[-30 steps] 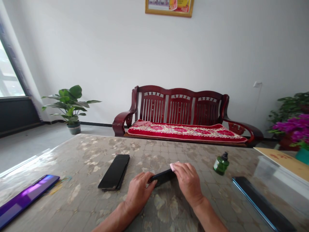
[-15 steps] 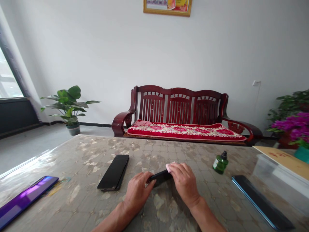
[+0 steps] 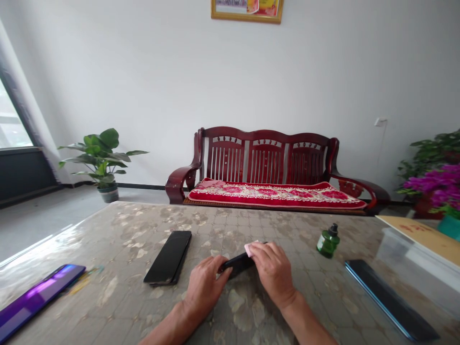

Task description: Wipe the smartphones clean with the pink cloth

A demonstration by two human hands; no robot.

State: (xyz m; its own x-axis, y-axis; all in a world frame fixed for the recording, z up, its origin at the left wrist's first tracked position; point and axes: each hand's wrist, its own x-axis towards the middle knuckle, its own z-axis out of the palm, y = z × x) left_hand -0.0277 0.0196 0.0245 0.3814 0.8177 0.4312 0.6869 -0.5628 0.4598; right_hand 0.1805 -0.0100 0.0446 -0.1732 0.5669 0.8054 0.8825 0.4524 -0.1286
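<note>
A dark phone (image 3: pixel 238 264) is held tilted up on its edge above the table, in the middle of the head view. My left hand (image 3: pixel 205 281) is closed round its left end, thumb in front and fingers behind. My right hand (image 3: pixel 274 274) pinches a small pink cloth (image 3: pixel 248 249) against the phone's top edge, near the right end. Most of the cloth is hidden under my fingers. Left of my hands, a second black phone (image 3: pixel 168 258) lies flat on the patterned tablecloth (image 3: pixel 215 225).
On the far left lies a purple phone (image 3: pixel 39 299). A green bottle (image 3: pixel 327 242) with a black top stands to the right, near a blue-edged phone (image 3: pixel 390 299). At the right edge is a clear plastic box (image 3: pixel 406 258) with a tan envelope (image 3: pixel 420 237) on top.
My right hand, with the pink cloth, has slid slightly left along the phone's top edge. A dark corner of the phone now shows behind my fingers. My left hand keeps its hold.
</note>
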